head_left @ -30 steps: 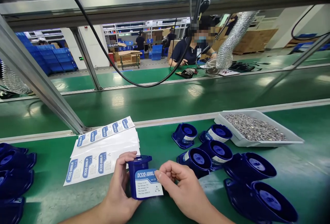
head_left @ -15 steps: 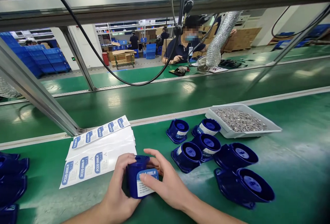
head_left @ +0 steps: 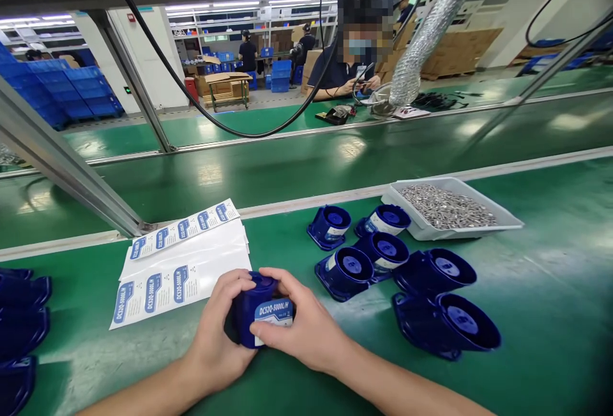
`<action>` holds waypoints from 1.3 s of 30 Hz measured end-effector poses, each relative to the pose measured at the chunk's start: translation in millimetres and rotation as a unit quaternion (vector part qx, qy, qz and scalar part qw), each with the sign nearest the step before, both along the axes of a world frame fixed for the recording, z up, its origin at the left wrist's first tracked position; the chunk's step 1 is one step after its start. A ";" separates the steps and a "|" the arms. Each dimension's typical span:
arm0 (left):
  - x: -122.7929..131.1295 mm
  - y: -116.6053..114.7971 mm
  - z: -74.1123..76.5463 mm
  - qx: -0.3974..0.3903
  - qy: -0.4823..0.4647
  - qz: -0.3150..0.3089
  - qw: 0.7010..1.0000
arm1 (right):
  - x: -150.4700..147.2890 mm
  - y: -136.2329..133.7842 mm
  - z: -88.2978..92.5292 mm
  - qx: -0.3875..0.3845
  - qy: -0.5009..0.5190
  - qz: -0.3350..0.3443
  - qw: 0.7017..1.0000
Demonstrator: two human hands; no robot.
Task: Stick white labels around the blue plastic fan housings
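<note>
Between my two hands is a blue plastic housing, tilted, with a white and blue label reading DC52Q-5000L/H on its side. My left hand wraps its left side, fingers over the top edge. My right hand grips the right side, its thumb pressed on the label's lower left part. Printed label sheets lie just beyond my left hand. To the right of my hands stand several similar blue housings, some with labels on them. The underside of the held housing is hidden.
A white tray of small metal pieces stands at the back right. More blue parts sit at the left edge. A metal post rises at the left, and a black cable hangs ahead. Across the line a masked person works.
My right thumb has moved down and left across the label, uncovering its printed heading. The view has tilted up slightly. The person opposite has brought their hands together.
</note>
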State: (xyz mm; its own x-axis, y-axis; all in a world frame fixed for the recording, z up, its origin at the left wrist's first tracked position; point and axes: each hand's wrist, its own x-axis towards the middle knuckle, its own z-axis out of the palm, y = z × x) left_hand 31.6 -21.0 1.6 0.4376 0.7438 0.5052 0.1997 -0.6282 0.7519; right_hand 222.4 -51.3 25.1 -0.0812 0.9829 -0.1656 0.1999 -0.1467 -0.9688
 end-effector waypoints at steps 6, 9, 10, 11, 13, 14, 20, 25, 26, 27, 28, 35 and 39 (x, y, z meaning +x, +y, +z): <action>-1.9 -0.2 3.2 -0.034 -0.005 0.003 0.999 | 5.7 -1.5 10.3 -0.001 -0.086 0.043 0.995; -2.1 1.2 4.1 -0.038 -0.002 0.010 0.999 | 6.4 -1.2 12.7 -0.002 -0.087 0.052 0.995; -2.2 1.7 4.0 -0.037 0.000 0.011 0.999 | 6.6 -0.8 12.5 0.003 -0.082 0.054 0.995; -2.4 2.1 3.8 -0.034 0.003 0.012 0.999 | 6.7 -0.2 11.9 0.012 -0.076 0.054 0.996; -3.0 2.5 2.6 -0.020 0.012 0.010 1.000 | 6.7 1.6 9.8 0.024 -0.053 0.044 0.997; -3.4 2.3 1.9 -0.010 0.018 0.010 1.000 | 6.6 2.8 8.4 0.024 -0.033 0.036 0.999; -4.5 0.4 2.5 0.108 0.057 0.020 0.992 | 7.5 10.7 2.6 -0.008 0.136 0.005 0.991; -2.6 -0.3 5.5 0.155 0.071 0.009 0.985 | 12.5 17.7 -1.5 -0.033 0.194 0.010 0.980; -1.8 -0.5 5.1 0.139 0.062 0.013 0.988 | 13.7 19.8 -2.8 -0.034 0.203 0.014 0.978; -0.9 -0.6 4.2 0.114 0.045 0.022 0.992 | 14.6 22.0 -4.3 -0.038 0.219 0.013 0.975; 0.1 -0.4 2.9 0.085 0.019 0.037 0.996 | 15.0 23.9 -5.8 -0.043 0.243 0.009 0.969; 5.3 9.6 -7.2 -0.046 -0.149 0.174 0.972 | -5.6 16.2 -12.0 -0.011 0.319 0.066 0.945; 11.3 5.1 -6.9 -0.095 -0.119 0.163 0.975 | -16.2 8.1 -7.8 0.035 0.291 0.071 0.954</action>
